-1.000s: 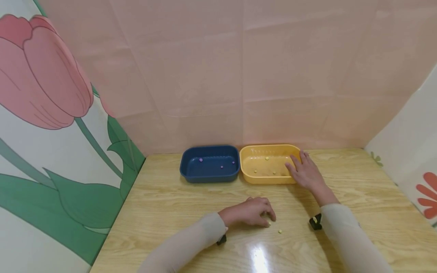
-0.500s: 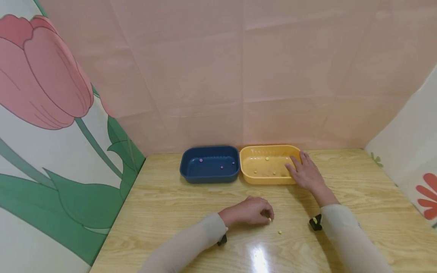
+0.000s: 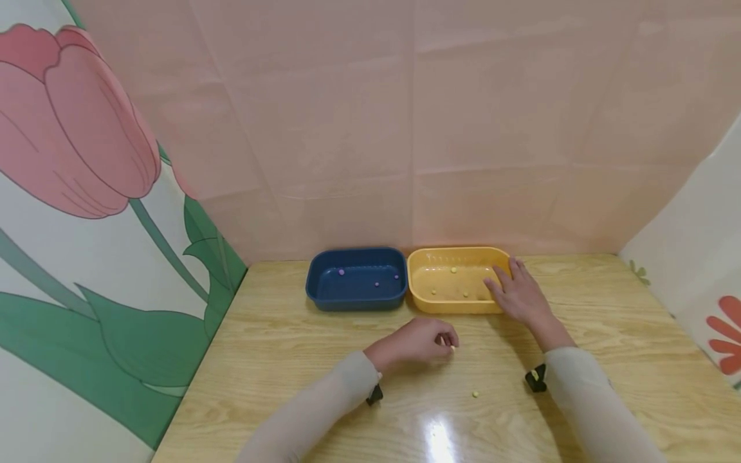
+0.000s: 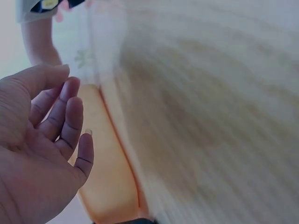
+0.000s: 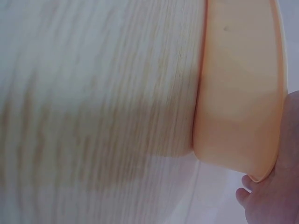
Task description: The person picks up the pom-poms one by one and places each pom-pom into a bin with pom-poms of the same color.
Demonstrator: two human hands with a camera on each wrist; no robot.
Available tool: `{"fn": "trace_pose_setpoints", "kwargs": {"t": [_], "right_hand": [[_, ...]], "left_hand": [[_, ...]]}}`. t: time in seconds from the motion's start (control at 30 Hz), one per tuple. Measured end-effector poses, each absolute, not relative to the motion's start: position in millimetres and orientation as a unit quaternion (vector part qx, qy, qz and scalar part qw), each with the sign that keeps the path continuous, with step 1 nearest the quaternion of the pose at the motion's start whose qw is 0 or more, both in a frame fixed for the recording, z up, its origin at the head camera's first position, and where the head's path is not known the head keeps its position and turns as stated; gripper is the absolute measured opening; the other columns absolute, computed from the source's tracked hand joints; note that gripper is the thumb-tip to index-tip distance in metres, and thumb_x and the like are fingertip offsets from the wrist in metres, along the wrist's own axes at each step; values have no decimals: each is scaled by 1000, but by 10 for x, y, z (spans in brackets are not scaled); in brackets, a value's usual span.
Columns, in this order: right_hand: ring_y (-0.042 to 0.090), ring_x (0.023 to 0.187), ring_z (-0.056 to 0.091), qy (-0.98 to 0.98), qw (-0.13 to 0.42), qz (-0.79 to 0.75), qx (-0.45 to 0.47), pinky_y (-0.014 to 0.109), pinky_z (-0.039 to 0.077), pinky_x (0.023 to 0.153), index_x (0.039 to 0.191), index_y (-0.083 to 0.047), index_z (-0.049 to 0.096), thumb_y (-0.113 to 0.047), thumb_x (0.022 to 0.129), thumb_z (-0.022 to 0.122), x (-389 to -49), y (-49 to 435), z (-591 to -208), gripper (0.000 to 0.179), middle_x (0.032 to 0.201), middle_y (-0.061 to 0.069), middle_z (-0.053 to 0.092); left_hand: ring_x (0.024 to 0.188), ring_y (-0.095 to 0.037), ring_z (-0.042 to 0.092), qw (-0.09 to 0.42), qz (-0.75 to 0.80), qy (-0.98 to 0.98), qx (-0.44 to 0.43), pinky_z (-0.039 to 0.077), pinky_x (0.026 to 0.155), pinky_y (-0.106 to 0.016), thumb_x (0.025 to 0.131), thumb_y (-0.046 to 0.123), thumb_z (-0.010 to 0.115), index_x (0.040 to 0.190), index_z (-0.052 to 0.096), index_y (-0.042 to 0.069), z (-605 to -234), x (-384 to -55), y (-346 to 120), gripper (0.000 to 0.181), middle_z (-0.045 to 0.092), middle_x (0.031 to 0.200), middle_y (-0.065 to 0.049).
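My left hand (image 3: pixel 421 341) is raised over the table in front of the two plastic bins, thumb and index finger pinching a tiny pale yellow bead (image 3: pixel 453 348). In the left wrist view the thumb and fingertips meet, with the other fingers loosely bent. At the right end of the yellow bin (image 3: pixel 454 307), my right hand (image 3: pixel 521 297) holds the rim, some fingers inside and others outside the wall. Inside that bin lie several small yellow-green beads (image 3: pixel 453 270). One more yellow-green bead (image 3: pixel 475 394) lies on the table, nearer the person.
A dark blue bin (image 3: pixel 356 305) stands directly left of the yellow one, with a few purple beads (image 3: pixel 341 272) in it. Both bins are near the back edge of the wood-grain table (image 3: pixel 278 360), before a pink-covered wall (image 3: pixel 324 128). A flower-painted wall (image 3: pixel 87 128) borders the left side.
My left hand has picked the nearer-left yellow bead off the table and lifted it toward the bins. The right hand has stayed on the yellow bin's rim.
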State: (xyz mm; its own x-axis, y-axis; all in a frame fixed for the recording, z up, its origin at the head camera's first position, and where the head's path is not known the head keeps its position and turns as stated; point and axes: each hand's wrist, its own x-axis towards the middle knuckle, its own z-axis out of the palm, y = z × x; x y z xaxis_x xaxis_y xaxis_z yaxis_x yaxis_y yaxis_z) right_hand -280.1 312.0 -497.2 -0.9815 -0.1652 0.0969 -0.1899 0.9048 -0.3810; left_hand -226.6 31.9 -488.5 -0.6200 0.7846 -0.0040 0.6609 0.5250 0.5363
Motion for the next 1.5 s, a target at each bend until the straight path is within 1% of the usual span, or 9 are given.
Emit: {"fn": "trace_pose_setpoints", "kwargs": {"t": [0.23,0.4,0.5,0.63,0.77,1.1,1.23,1.5], "right_hand": [[57,148,3,-975,25,204,89,71,11,115,156,6,29,-55,108,28,-2794,3133,-4967,77,160,41,3],[57,149,2,-975,23,201,87,72,11,114,156,5,29,-56,108,27,-2793,3133,-4965,78,160,40,2],[57,149,2,-975,23,202,90,72,11,114,156,6,29,-55,108,27,-2794,3133,-4967,78,160,40,2],[56,149,3,-974,26,203,93,71,11,114,156,6,29,-55,108,27,-2799,3140,-4968,78,160,40,3],[56,149,2,-975,24,201,93,71,11,115,157,5,29,-57,108,26,-2798,3147,-4970,79,161,39,2],[56,149,0,-974,20,205,89,73,12,113,157,5,29,-54,109,28,-2781,3121,-4957,76,161,40,2],[56,149,0,-975,21,204,90,72,12,114,156,5,29,-54,109,28,-2775,3116,-4945,76,160,40,2],[55,149,-1,-975,20,204,89,71,10,115,157,5,28,-54,109,28,-2772,3110,-4942,76,161,40,1]], "left_hand": [[78,6,57,104,279,864,405,45,72,-10,96,18,71,104,74,16,-4808,-2375,272,9,69,89,15],[79,4,58,102,304,863,390,47,73,-11,96,17,72,105,76,12,-4736,-2438,244,12,70,89,13],[79,3,59,105,324,864,370,48,72,-12,95,17,72,104,75,12,-4673,-2474,228,10,69,89,13],[79,1,59,96,338,867,353,48,72,-14,96,17,71,105,75,12,-4600,-2534,217,11,69,89,11],[79,-1,59,93,350,868,340,48,73,-16,97,17,71,107,75,9,-4566,-2598,211,14,69,89,11],[79,-3,58,78,364,874,311,47,72,-18,96,19,72,107,76,12,-4581,-2783,212,14,68,89,11],[77,-4,57,74,374,876,296,47,69,-19,97,21,71,105,75,15,-4581,-2834,199,11,68,88,11],[78,-6,56,62,374,884,274,46,68,-21,97,20,70,108,76,11,-4590,-2962,197,15,67,89,10]]}}
